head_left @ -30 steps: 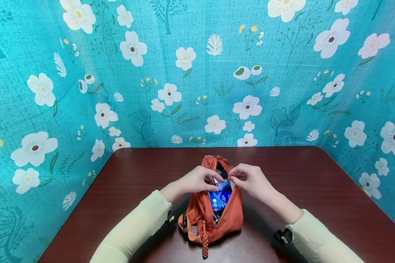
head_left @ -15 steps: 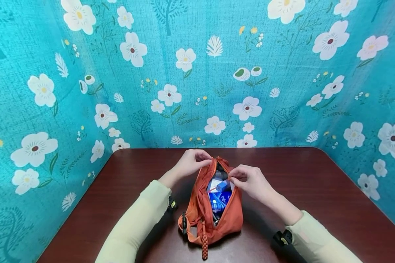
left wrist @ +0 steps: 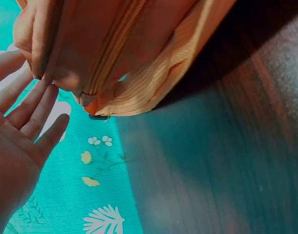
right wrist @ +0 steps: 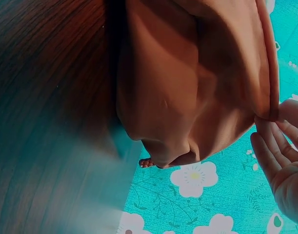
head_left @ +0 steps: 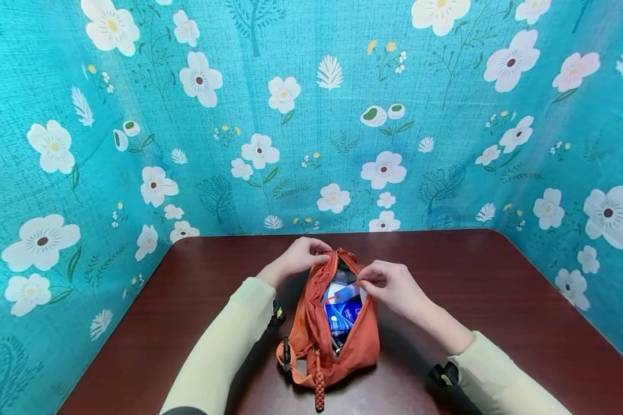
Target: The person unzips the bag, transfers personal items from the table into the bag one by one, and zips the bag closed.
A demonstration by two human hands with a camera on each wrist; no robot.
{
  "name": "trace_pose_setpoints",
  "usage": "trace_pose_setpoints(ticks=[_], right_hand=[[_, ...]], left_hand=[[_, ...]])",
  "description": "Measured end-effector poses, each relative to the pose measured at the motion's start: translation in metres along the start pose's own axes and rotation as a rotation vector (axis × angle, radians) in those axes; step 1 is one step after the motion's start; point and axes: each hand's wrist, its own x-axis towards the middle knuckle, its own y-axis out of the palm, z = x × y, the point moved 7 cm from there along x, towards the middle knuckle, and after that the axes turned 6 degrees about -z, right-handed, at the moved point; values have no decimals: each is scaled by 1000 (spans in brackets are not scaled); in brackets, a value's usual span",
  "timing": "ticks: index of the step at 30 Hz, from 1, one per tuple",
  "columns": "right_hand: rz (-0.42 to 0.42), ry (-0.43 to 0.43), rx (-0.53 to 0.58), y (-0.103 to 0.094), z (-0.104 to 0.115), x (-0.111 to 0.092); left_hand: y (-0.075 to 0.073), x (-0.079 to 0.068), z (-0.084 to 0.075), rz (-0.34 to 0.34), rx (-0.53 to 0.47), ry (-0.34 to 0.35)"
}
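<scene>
An orange fabric bag [head_left: 366,340] stands unzipped on the table in the head view. My left hand [head_left: 300,256] pinches the far left edge of its opening, and in the left wrist view the fingers [left wrist: 34,109] lie against the fabric beside a zip. At the right edge of the opening, my right hand [head_left: 394,283] pinches the rim between thumb and fingers, holding the mouth apart. Inside lie a blue packet [head_left: 342,317] with white print and a small blue-and-red item [head_left: 345,294] above it. Other contents deeper in the bag are partly hidden.
A braided orange zip pull [head_left: 319,392] hangs at the bag's near end, with a black buckle [head_left: 286,353] on the strap to its left. The dark wooden table [head_left: 446,253] meets a teal flowered cloth [head_left: 291,115] behind and at the sides.
My left hand has left the small blue item inside the bag and moved up and left to the far edge of the opening. The small item now lies flatter. My right hand keeps its hold.
</scene>
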Motion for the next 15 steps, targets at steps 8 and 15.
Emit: trace_pose_setpoints(ticks=[8, 15], right_hand=[[12, 12, 6, -1, 1, 1], [21, 23, 0, 0, 0, -1]], left_hand=[[6, 3, 7, 4, 23, -9], [9, 5, 9, -40, 118, 60]])
